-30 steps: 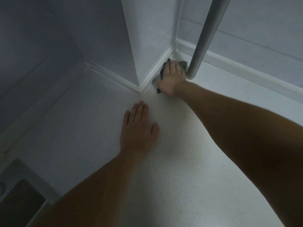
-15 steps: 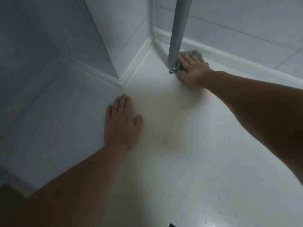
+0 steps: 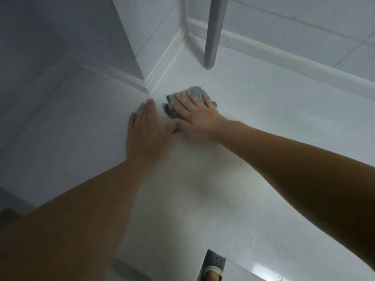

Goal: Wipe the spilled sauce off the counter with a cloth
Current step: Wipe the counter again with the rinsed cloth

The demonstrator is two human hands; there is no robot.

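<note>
Though half hidden, the cloth (image 3: 194, 93) shows teal and knitted — pressed flat on the counter (image 3: 223, 179) under the right hand (image 3: 195, 116), pulled back from the pole (image 3: 213, 33); left hand (image 3: 145, 134) flat — fingers straight — thumbs touching.

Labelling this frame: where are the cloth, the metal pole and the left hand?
cloth (image 3: 195, 91): head view, teal weave beyond the fingers.
metal pole (image 3: 213, 31): head view, mid shaft.
left hand (image 3: 145, 136): head view, back of the hand.
</note>
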